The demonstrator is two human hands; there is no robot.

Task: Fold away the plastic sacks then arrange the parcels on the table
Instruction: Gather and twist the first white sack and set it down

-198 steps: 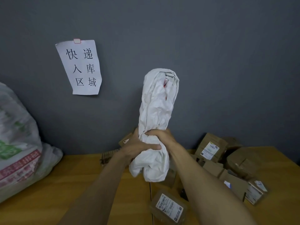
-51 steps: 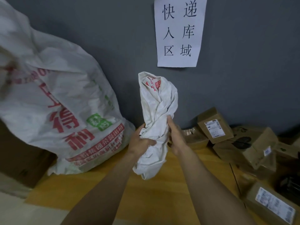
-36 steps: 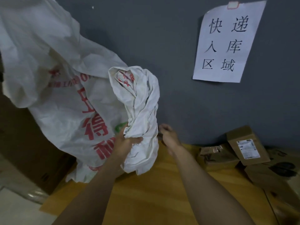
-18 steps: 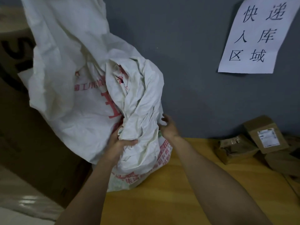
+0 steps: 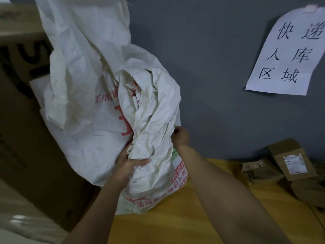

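A white paper sign [image 5: 288,55] at the upper right, stuck to the grey wall [image 5: 211,67], reads 快递入库区域 in black, in three rows of two characters. The large white woven plastic sack [image 5: 84,85] filling the upper left and centre carries red Chinese print and a green patch low down; folds hide too much of it to read. A big brown cardboard box [image 5: 22,120] at the left edge shows part of a black letter S. Among the small brown cardboard parcels [image 5: 288,159] at the right edge, one bears a white shipping label with print too small to read.

The rolled-up white plastic sack [image 5: 154,120] stands upright in the centre, in front of the large sack and above the yellow wooden table [image 5: 193,222]. The left hand [image 5: 130,164] grips the roll's lower part, fingers curled round its front. The right hand [image 5: 180,136] lies against the roll's right side; its fingers go behind the plastic, so their grip cannot be told.
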